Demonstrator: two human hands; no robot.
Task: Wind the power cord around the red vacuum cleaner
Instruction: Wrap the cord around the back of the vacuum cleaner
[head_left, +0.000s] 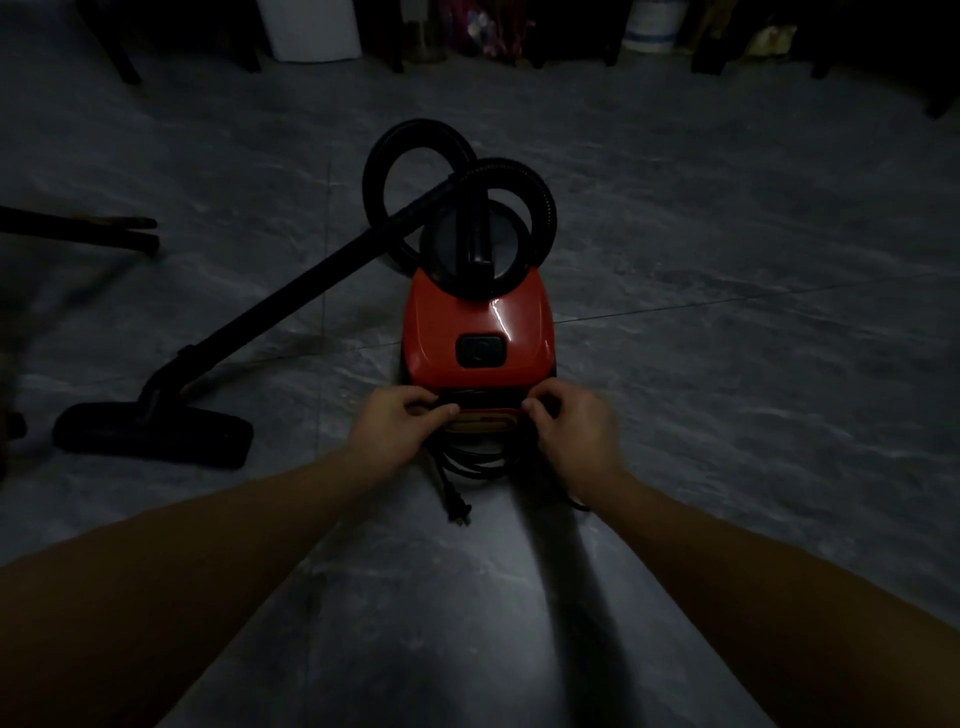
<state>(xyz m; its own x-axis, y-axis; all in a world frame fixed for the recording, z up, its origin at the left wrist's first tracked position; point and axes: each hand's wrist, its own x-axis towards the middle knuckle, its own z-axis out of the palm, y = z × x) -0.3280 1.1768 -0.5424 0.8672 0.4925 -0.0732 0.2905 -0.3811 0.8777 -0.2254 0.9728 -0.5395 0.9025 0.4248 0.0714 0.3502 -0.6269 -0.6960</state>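
The red vacuum cleaner (478, 322) stands on the grey floor in the middle of the view, its rear end toward me. The black power cord (470, 462) lies in loose loops on the floor just behind it, and its plug (460, 512) rests nearer to me. A stretch of cord runs across the vacuum's rear edge between my hands. My left hand (400, 421) pinches that stretch at the rear left corner. My right hand (569, 423) pinches it at the rear right corner.
A black hose (415, 156) loops behind the vacuum, and its wand (291, 296) runs left to a floor nozzle (156, 434). Dark furniture legs, a white bin (311, 31) and other containers line the far wall. A dark object (78, 231) lies at the left.
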